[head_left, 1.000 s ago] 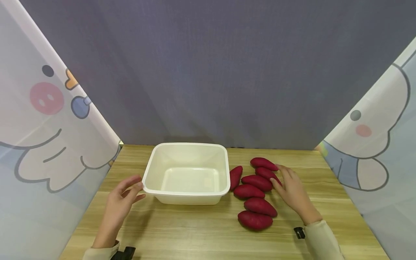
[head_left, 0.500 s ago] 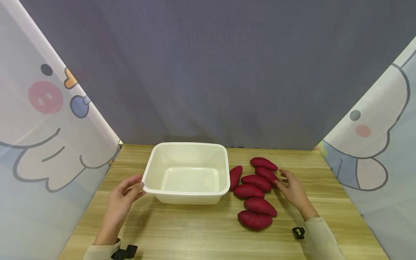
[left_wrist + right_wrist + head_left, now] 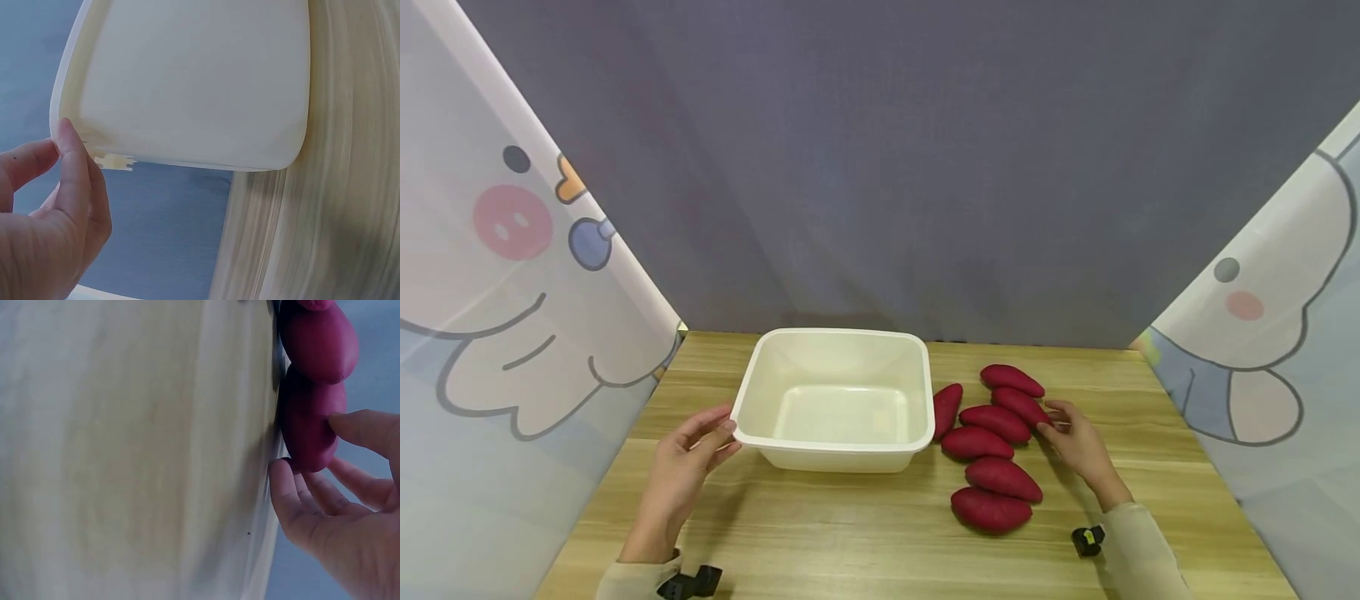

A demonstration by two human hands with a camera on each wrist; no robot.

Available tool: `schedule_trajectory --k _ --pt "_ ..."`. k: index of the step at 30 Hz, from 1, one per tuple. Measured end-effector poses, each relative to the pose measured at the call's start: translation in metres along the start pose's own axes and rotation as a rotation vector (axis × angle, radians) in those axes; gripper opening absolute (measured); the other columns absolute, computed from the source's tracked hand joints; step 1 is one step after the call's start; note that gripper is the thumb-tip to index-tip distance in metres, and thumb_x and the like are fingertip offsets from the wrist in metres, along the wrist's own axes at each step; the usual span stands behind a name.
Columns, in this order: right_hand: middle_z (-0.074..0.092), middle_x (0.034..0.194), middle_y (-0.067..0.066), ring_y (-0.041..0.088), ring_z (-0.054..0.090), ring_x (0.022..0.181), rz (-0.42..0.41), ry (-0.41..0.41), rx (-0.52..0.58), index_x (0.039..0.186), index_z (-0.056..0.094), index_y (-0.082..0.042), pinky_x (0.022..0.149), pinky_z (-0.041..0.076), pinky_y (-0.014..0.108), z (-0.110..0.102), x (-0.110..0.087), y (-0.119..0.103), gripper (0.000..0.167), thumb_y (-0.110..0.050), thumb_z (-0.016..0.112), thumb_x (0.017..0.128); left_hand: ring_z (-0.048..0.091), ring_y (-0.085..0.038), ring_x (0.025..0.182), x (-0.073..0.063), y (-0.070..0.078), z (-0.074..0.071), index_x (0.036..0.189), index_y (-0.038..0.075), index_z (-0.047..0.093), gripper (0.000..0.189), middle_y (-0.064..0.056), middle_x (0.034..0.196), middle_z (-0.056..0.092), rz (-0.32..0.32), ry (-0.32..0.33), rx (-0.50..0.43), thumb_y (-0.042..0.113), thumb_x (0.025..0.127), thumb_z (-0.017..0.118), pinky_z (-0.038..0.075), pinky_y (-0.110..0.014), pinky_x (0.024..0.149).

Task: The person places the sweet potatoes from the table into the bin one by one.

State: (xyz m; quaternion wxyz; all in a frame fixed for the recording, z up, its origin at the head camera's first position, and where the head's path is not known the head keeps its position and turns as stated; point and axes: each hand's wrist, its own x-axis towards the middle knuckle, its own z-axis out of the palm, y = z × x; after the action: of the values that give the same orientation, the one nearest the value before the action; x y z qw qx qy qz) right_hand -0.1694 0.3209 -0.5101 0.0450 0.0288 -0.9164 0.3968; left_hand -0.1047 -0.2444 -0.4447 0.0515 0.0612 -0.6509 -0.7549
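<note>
Purple-red sweet potatoes lie in a loose group right of a cream plastic tub [image 3: 842,459] in the head view. At the tub's near left corner, my left hand [image 3: 679,471] pinches the rim, thumb uppermost; the left wrist view shows its fingertips on the tub wall [image 3: 200,87]. My right hand [image 3: 1084,450] grips the right end of one sweet potato [image 3: 1021,405], second from the back. In the right wrist view, the thumb presses one side of that sweet potato [image 3: 310,422] while the fingers curl about its tip, partly hidden.
Another sweet potato [image 3: 1011,379] lies just behind the held one, and several more lie in front. One sweet potato [image 3: 947,411] leans close to the tub's right side. A grey curtain [image 3: 880,167] backs the wooden table [image 3: 850,542], with printed cloth [image 3: 512,333] at both sides.
My right hand has drawn back slightly from beside two sweet potatoes and closed its fingers on the end of one. The left hand has tightened on the tub's corner. The tub stays in place.
</note>
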Motion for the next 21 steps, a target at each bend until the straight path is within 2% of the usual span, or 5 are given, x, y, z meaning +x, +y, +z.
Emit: schedule_trajectory --k 4,7,13,15,21 --pt "0.061 0.122 0.033 0.043 0.061 0.110 0.033 0.011 0.061 0.136 0.050 0.010 0.087 0.057 0.024 0.000 0.000 0.001 0.046 -0.012 0.066 0.099 0.066 -0.022 0.104 0.000 0.000 0.000 0.131 -0.013 0.055 0.044 -0.006 0.116 0.062 -0.006 -0.003 -0.004 0.008 0.096 0.070 0.060 -0.031 0.089" --pt "0.060 0.124 0.032 0.031 0.064 0.106 0.068 0.010 0.107 0.137 0.050 0.009 0.080 0.053 0.012 -0.001 -0.001 0.002 0.047 -0.015 0.066 0.100 0.066 -0.022 0.103 0.000 0.000 -0.001 0.131 -0.014 0.055 0.044 -0.007 0.116 0.062 -0.005 -0.005 -0.008 0.007 0.096 0.070 0.060 -0.032 0.089" --pt "0.055 0.130 0.035 -0.004 0.057 0.094 0.116 -0.006 0.258 0.139 0.046 0.011 0.079 0.059 0.018 -0.005 -0.005 0.000 0.050 -0.016 0.063 0.101 0.067 -0.019 0.101 0.001 -0.001 -0.001 0.131 -0.014 0.055 0.042 -0.006 0.114 0.062 0.003 -0.011 -0.016 0.006 0.096 0.069 0.059 -0.032 0.089" --pt "0.053 0.131 0.036 -0.007 0.057 0.093 0.105 -0.011 0.296 0.140 0.044 0.012 0.079 0.060 0.021 -0.007 -0.005 -0.004 0.051 -0.016 0.062 0.102 0.067 -0.018 0.100 0.001 -0.001 -0.002 0.131 -0.014 0.055 0.042 -0.007 0.114 0.061 0.006 -0.013 -0.019 0.005 0.096 0.069 0.059 -0.032 0.089" --pt "0.049 0.132 0.038 0.000 0.063 0.093 0.038 -0.007 0.407 0.141 0.040 0.015 0.081 0.064 0.033 -0.015 -0.002 -0.024 0.052 -0.011 0.061 0.102 0.067 -0.018 0.100 0.001 -0.002 -0.002 0.129 -0.011 0.059 0.038 -0.007 0.112 0.063 0.007 -0.015 -0.029 0.005 0.096 0.069 0.059 -0.032 0.089"
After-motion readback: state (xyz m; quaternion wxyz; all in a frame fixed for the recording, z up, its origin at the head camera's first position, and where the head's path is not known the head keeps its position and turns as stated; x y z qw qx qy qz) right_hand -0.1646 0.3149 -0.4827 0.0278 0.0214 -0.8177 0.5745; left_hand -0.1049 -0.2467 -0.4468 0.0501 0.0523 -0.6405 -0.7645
